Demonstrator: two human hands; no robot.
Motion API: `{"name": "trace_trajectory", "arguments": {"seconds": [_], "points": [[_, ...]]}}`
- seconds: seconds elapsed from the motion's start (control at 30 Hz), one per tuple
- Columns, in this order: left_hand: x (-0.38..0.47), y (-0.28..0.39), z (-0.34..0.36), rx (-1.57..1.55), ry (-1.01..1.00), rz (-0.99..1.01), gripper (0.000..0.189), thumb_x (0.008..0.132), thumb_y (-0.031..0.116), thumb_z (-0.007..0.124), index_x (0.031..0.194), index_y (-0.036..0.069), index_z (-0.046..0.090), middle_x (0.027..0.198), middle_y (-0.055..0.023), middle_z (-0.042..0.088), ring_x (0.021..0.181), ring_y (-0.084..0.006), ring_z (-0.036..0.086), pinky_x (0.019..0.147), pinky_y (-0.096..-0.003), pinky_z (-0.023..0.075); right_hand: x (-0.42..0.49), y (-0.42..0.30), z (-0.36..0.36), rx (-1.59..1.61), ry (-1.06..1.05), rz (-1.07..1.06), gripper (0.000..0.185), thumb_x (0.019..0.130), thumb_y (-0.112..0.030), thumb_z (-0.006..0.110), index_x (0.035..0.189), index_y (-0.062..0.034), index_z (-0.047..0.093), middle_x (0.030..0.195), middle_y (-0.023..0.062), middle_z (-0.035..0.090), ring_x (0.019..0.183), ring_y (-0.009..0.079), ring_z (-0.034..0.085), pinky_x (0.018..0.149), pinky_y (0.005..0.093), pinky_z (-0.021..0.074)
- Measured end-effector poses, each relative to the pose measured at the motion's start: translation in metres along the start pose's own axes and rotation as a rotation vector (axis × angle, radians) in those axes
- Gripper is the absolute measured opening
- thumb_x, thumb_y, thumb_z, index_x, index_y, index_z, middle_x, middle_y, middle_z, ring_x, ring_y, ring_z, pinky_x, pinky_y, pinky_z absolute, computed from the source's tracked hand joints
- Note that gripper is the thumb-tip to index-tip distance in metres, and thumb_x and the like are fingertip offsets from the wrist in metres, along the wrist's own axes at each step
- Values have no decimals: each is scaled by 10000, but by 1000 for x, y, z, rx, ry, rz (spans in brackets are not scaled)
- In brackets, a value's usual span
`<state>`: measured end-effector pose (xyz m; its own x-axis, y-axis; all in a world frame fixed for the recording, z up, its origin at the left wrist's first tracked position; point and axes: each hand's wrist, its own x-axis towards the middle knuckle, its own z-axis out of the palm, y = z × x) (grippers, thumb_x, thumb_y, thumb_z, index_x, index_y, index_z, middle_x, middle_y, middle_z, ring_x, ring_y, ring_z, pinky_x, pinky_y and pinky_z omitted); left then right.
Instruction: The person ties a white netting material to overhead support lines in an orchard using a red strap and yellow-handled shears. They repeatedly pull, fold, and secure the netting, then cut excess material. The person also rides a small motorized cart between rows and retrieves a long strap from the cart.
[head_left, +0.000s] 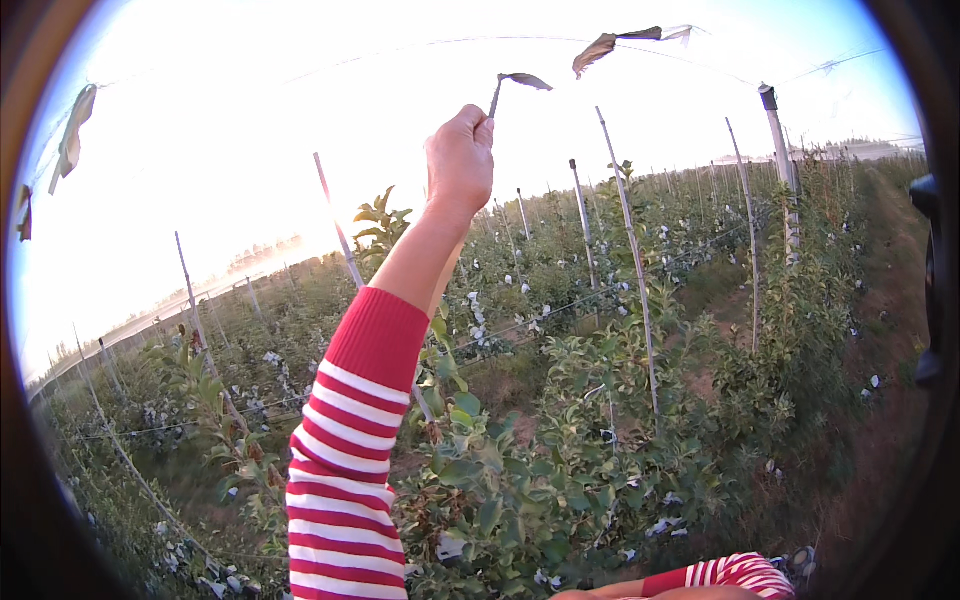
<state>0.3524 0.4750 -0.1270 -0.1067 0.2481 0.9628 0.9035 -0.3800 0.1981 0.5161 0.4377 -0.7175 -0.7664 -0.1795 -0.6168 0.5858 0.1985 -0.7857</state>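
My left hand (461, 159) is raised high against the bright sky, its back towards me. A narrow dark strip (496, 97), perhaps plastic or cloth, is pinched between its thumb and fingers. The strip rises from the fist and bends over to the right in a leaf-shaped end (529, 80). Above and to the right, a similar crumpled strip (596, 54) hangs from a thin overhead wire (480, 37). Of my right arm only the striped sleeve (739, 574) and some bare forearm show at the bottom edge; the right hand is out of view.
Leafy young fruit trees (480, 480) stand close below, tied among stakes (637, 285) and wires. White scraps or bags (476, 319) dot the rows. A thick post (780, 150) rises at the right beside a grassy lane (889, 300). More strips (75, 131) hang at the far left.
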Motion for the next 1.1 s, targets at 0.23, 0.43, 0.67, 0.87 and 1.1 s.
{"name": "trace_trajectory", "arguments": {"seconds": [0.23,0.43,0.67,0.87,1.1], "points": [[-3,1,-14,86,-20,-10,179,957,194,530,899,41,603,627,-69,483,587,-160,428,581,-355,375,2,1,6,-9,29,-43,467,868,-329,647,1248,-81,536,991,98,652,836,160,631,728,307,508],[-2,-9,-21,93,-6,5,191,966,212,530,901,49,605,618,-58,469,572,-145,410,567,-350,363,-33,-5,-14,-18,264,-161,499,852,-323,669,1263,-77,532,1014,100,654,872,161,629,758,305,506],[-13,-5,-22,71,-42,-59,199,971,206,523,873,44,586,613,-26,426,575,-119,375,558,-325,348,-120,-54,-75,980,452,-924,556,829,-28,648,1333,-3,416,960,93,576,795,193,635,715,288,535],[-14,-16,-12,18,-13,-1,212,975,197,508,846,41,569,617,2,385,581,-97,340,542,-305,315,-164,-117,-105,698,504,-996,530,845,-54,637,1330,-35,425,848,62,562,642,167,604,543,272,514],[-19,-18,-12,-24,-81,-42,206,967,191,491,859,37,577,598,-56,478,554,-153,430,541,-337,367,-259,-269,-140,62,833,-1277,396,932,-310,596,1193,-37,476,777,19,527,535,58,501,462,168,421]]}}
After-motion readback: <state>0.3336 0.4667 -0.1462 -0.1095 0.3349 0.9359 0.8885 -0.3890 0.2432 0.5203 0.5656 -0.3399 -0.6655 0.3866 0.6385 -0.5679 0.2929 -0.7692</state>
